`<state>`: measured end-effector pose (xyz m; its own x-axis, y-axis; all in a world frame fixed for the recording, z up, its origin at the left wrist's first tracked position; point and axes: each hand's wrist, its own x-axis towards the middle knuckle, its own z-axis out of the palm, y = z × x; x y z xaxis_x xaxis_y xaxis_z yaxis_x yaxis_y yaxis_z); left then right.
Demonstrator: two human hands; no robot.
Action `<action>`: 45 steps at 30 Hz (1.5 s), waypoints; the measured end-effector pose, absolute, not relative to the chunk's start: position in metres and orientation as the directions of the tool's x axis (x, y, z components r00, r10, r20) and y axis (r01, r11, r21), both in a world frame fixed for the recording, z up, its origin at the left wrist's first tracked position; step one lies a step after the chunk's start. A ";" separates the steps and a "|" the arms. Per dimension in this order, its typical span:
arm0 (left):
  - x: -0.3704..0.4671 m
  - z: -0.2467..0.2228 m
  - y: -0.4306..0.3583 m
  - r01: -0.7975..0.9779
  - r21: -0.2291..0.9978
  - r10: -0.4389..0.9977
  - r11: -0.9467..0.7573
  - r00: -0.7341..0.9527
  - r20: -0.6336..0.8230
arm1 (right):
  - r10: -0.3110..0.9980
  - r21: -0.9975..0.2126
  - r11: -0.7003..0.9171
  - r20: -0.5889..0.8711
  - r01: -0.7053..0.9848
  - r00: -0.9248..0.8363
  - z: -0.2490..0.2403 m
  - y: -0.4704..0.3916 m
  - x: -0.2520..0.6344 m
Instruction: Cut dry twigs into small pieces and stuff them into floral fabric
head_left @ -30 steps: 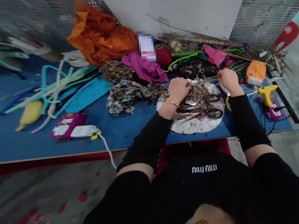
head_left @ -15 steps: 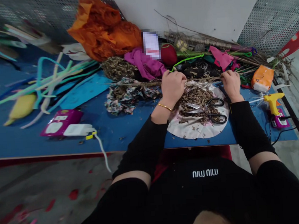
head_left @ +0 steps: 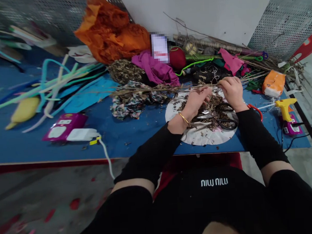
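Over a round white cloth (head_left: 196, 138), my left hand (head_left: 198, 100) has its fingers bent around the dry stalks (head_left: 157, 88), which stretch left across a patterned cloth (head_left: 129, 106). My right hand (head_left: 231, 88) pinches the same stalks a little farther right. Crumbled dry leaves (head_left: 212, 103) are heaped on the white cloth below both hands. Black-handled scissors (head_left: 228, 123) lie on the leaves, partly under my right wrist. A red ring-shaped handle (head_left: 257, 111) shows beside my right sleeve.
Orange paper (head_left: 115, 35), purple cloth (head_left: 157, 68) and a red ball (head_left: 177, 57) stand at the back. Foam strips (head_left: 55, 84) and a purple power block (head_left: 65, 127) lie left. A yellow glue gun (head_left: 285, 106) and an orange packet (head_left: 273, 83) are right.
My left hand has moved right and toward me, and my right hand has shifted left, so they are closer together. The red handle beside my right sleeve now shows.
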<state>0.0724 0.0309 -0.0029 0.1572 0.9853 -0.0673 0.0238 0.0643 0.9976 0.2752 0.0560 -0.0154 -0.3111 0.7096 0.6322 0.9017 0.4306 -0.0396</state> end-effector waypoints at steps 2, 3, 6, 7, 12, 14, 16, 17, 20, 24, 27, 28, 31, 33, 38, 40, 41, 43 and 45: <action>0.074 -0.005 0.033 -0.190 0.972 0.989 0.140 0.082 -0.126 | 0.700 -0.019 0.484 0.608 0.875 -0.374 -0.017 0.051 0.262; 0.074 -0.006 0.034 -0.252 0.959 0.991 0.131 0.040 -0.125 | 0.705 -0.020 0.498 0.591 0.867 -0.392 -0.018 0.050 0.257; 0.071 -0.003 0.038 -0.323 0.945 0.991 0.061 -0.096 -0.097 | 0.734 -0.079 0.484 0.578 0.871 -0.356 -0.016 0.050 0.259; 0.068 0.000 0.041 -0.330 0.943 0.986 0.032 -0.143 -0.083 | 0.744 -0.114 0.462 0.589 0.880 -0.314 -0.014 0.052 0.265; 0.042 0.013 0.062 -0.356 0.929 0.946 -0.105 -0.323 -0.017 | 0.782 -0.233 0.327 0.611 0.916 -0.125 -0.006 0.067 0.317; 0.030 0.016 0.070 -0.360 0.921 0.929 -0.150 -0.370 0.006 | 0.793 -0.214 0.320 0.594 0.923 -0.137 -0.005 0.070 0.330; 0.022 0.018 0.074 -0.357 0.915 0.918 -0.186 -0.395 0.032 | 0.791 -0.187 0.350 0.584 0.918 -0.182 -0.006 0.071 0.333; 0.019 0.020 0.075 -0.356 0.913 0.916 -0.198 -0.399 0.043 | 0.785 -0.179 0.370 0.586 0.912 -0.204 -0.007 0.071 0.332; 0.017 0.030 0.070 -0.373 0.903 0.905 -0.212 -0.424 0.037 | 0.765 -0.186 0.414 0.602 0.891 -0.229 -0.010 0.072 0.324; 0.021 0.045 0.060 -0.403 0.873 0.882 -0.275 -0.467 0.062 | 0.750 -0.234 0.438 0.628 0.868 -0.209 -0.012 0.073 0.318; 0.028 0.044 0.056 -0.400 0.839 0.864 -0.368 -0.481 0.150 | 0.737 -0.270 0.483 0.639 0.833 -0.221 -0.010 0.072 0.316; 0.031 0.040 0.055 -0.399 0.829 0.857 -0.391 -0.486 0.170 | 0.735 -0.284 0.495 0.641 0.821 -0.221 -0.009 0.071 0.314; 0.046 0.020 0.052 -0.416 0.823 0.889 -0.386 -0.408 0.211 | 0.724 -0.323 0.520 0.658 0.791 -0.207 -0.007 0.066 0.302; 0.057 0.006 0.050 -0.434 0.836 0.935 -0.334 -0.267 0.234 | 0.706 -0.330 0.552 0.674 0.766 -0.218 -0.007 0.062 0.290; 0.064 -0.008 0.047 -0.396 0.840 0.926 -0.371 -0.084 0.369 | 0.676 -0.325 0.622 0.682 0.713 -0.279 -0.004 0.050 0.265; 0.060 -0.002 0.045 -0.371 0.818 0.889 -0.440 -0.052 0.455 | 0.688 -0.356 0.630 0.667 0.690 -0.284 0.001 0.046 0.262; 0.057 0.002 0.044 -0.357 0.811 0.873 -0.464 -0.027 0.488 | 0.695 -0.375 0.634 0.659 0.676 -0.287 0.003 0.045 0.263; 0.053 0.012 0.040 -0.317 0.823 0.866 -0.470 0.015 0.500 | 0.704 -0.406 0.642 0.647 0.650 -0.292 0.008 0.043 0.264; 0.051 0.019 0.036 -0.253 0.869 0.898 -0.425 0.006 0.440 | 0.709 -0.425 0.643 0.644 0.637 -0.287 0.011 0.043 0.266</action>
